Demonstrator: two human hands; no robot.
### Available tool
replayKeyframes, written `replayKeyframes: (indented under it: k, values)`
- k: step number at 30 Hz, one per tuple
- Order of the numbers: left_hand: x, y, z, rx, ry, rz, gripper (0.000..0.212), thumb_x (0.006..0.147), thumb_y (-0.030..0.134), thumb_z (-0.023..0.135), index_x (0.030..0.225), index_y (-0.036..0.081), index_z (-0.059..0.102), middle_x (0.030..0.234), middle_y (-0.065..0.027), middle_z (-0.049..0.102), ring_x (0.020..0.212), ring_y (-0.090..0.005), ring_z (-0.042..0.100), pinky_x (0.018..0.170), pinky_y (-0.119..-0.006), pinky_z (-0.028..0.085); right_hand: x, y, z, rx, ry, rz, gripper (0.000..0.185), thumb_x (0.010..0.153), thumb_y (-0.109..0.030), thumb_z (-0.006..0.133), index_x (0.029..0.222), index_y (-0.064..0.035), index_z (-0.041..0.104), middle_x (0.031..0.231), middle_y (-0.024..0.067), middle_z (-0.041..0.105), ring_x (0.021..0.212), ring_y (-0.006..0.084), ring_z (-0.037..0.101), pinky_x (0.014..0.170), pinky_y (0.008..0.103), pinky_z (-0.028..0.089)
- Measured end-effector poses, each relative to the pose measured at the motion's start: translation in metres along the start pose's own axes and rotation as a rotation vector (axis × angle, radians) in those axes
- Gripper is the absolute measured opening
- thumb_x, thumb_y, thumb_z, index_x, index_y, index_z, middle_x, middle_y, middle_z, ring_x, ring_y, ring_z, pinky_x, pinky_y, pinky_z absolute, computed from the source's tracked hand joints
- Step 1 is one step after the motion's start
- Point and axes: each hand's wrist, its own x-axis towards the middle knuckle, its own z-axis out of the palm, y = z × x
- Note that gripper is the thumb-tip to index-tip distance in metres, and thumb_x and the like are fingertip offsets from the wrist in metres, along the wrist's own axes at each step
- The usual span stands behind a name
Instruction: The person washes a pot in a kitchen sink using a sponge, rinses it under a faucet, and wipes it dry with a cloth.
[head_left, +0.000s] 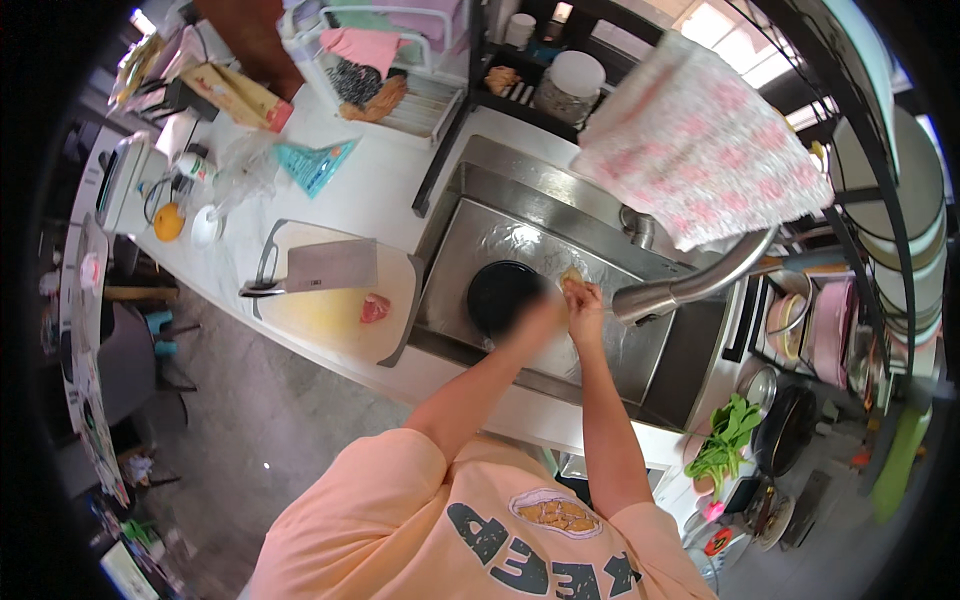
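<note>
Both of my hands are over a stainless steel sink (442, 247). My right hand (586, 306) pinches a small pale yellowish piece (571, 276), possibly food, with the fingers pointing towards the back of the basin. Beside it, my left hand (546, 311) is too blurred for its fingers to be read; it partly covers a round black bowl or pan (501, 296) in the basin. A metal faucet (652, 300) reaches in from the right, its head just right of my right hand. Water glistens on the basin floor.
Left of the sink, a cleaver (330, 266) lies across a cutting board (390, 330), near a piece of raw meat (374, 308). A blue packet (315, 165) and an orange (169, 222) are farther back. A towel (712, 150) hangs above the faucet; leafy greens (726, 442) stand at right.
</note>
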Motion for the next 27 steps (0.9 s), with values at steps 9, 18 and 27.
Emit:
replayKeyframes:
  k: [9, 18, 27]
  values:
    - [0.017, 0.034, -0.017, -0.067, -0.085, -0.107, 0.012, 0.075, 0.013, 0.055, 0.082, 0.003, 0.055, 0.075, -0.0092, 0.054, 0.066, -0.0198, 0.053, 0.062, -0.033, 0.044, -0.024, -0.012, -0.037, -0.042, -0.551, 0.019, 0.017, 0.072, -0.007, 0.054, 0.087, -0.0053, 0.062, 0.081, 0.0192, 0.059, 0.074, 0.0334, 0.058, 0.064, 0.0369, 0.046]
    - [0.000, -0.005, -0.115, 0.394, 0.601, -0.095, 0.023, 0.082, 0.021, 0.052, 0.085, -0.001, 0.055, 0.080, -0.0220, 0.056, 0.073, -0.0387, 0.053, 0.064, -0.042, 0.040, -0.010, -0.017, 0.069, -0.275, -0.691, -0.490, 0.013, 0.068, -0.017, 0.057, 0.076, -0.0073, 0.062, 0.070, 0.0135, 0.059, 0.067, 0.0316, 0.057, 0.059, 0.0391, 0.045]
    - [-0.002, -0.001, -0.123, 0.486, 0.318, -0.355, 0.028, 0.087, 0.021, 0.046, 0.101, -0.002, 0.054, 0.087, -0.0197, 0.057, 0.081, -0.0351, 0.055, 0.069, -0.047, 0.042, -0.052, 0.110, 0.162, -0.535, -0.973, -0.035, 0.021, 0.074, -0.017, 0.052, 0.070, 0.0011, 0.062, 0.071, 0.0185, 0.060, 0.071, 0.0332, 0.059, 0.064, 0.0405, 0.048]
